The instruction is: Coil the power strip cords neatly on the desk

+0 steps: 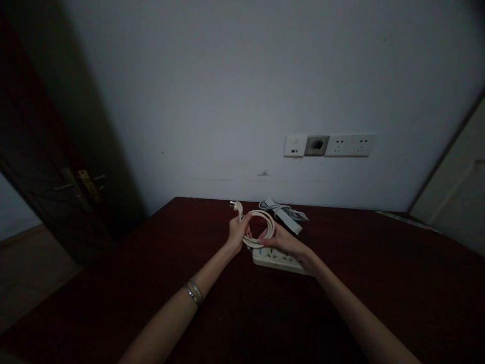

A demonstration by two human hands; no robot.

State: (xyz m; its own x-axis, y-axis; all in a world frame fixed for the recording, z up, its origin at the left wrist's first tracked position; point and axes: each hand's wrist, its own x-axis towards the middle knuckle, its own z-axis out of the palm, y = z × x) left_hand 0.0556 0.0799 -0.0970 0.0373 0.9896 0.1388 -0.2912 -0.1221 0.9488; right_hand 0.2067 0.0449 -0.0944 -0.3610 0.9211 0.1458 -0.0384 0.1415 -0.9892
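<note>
Between my two hands a white power cord [271, 222] is wound into a round coil of several loops. My left hand [237, 233] grips the coil's left side, and the cord's plug [238, 206] sticks up above that hand with its prongs pointing left. On the lower right of the coil, my right hand [284, 240] is closed with thumb and fingers on the loops. Just below the coil lies a white power strip [280, 260], its sockets facing up and its right part partly covered by my right hand and wrist.
Behind my right hand a second power strip [291, 222] with a bundled grey cord [282, 208] lies on the dark red table [212, 313]. Wall sockets [350, 145] are set in the wall past the table. At the left is a dark door [45, 167]; a flat strip [407, 220] lies at the back right.
</note>
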